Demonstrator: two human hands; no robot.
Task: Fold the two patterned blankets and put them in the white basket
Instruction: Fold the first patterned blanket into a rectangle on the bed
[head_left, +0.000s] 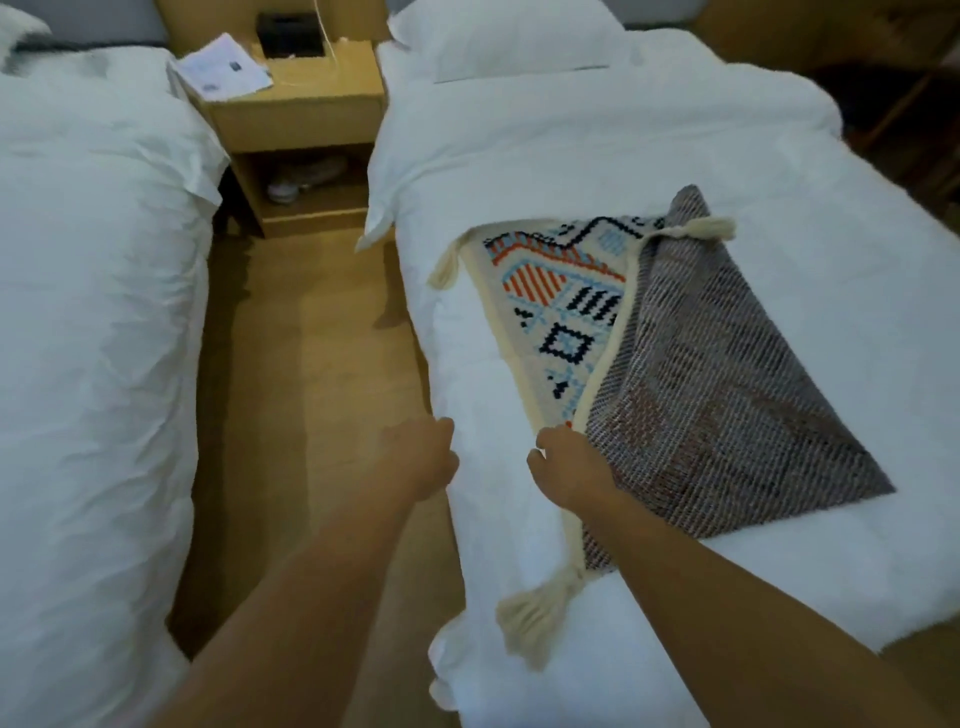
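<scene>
One patterned blanket (566, 306) lies on the right bed (597, 135), cream with blue, orange and black shapes and cream tassels at its corners. Its right part is folded over, so the grey woven underside (727, 395) faces up. My right hand (569, 467) grips the blanket's cream near edge at the fold. My left hand (421, 457) rests at the bed's left edge, fingers curled, apart from the blanket; what it holds is unclear. A second blanket and the white basket are out of view.
A second white bed (88, 312) stands at the left, with a strip of wooden floor (311, 364) between the beds. At the back a wooden nightstand (296, 109) carries papers (221, 67) and a black box (288, 34). A pillow (498, 36) lies at the right bed's head.
</scene>
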